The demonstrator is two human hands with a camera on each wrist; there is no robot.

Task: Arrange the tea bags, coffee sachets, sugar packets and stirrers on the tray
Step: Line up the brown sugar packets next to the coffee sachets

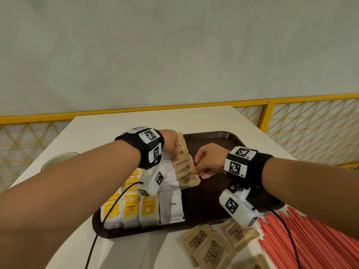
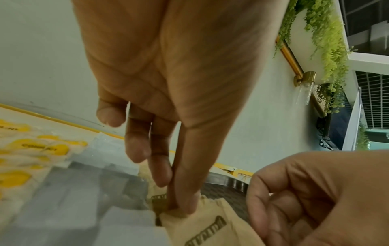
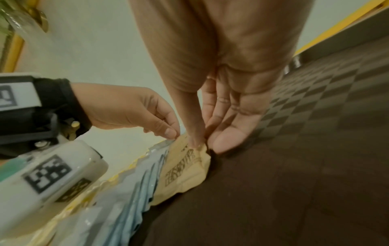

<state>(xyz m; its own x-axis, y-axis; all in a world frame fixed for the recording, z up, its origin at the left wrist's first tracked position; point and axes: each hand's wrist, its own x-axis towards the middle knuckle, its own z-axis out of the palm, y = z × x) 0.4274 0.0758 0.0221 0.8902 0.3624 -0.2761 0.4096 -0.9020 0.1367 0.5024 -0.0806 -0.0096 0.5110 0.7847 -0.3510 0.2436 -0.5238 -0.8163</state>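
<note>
Nearest the head camera, at the bottom of the frame, my two forearms cross the view above three loose brown sugar packets printed "SUGAR IN THE RAW", lying on the white table just off the tray; a fourth may sit at the lower edge, cut off. At lower right lies a fan of red stirrers, too many and too overlapped to count. On the dark brown tray, centre frame, stand three front tea bags with yellow labels, wording illegible, with more rows behind; beside them a white sachet marked "Coffee" heads a row of white sachets. Next right runs an overlapping row of sugar packets, about five visible, same brand. My left hand pinches the row's far part between thumb and fingertips, other fingers loosely extended. My right hand has fingers curled, thumb and fingertips nipping the right edge of a near packet.
</note>
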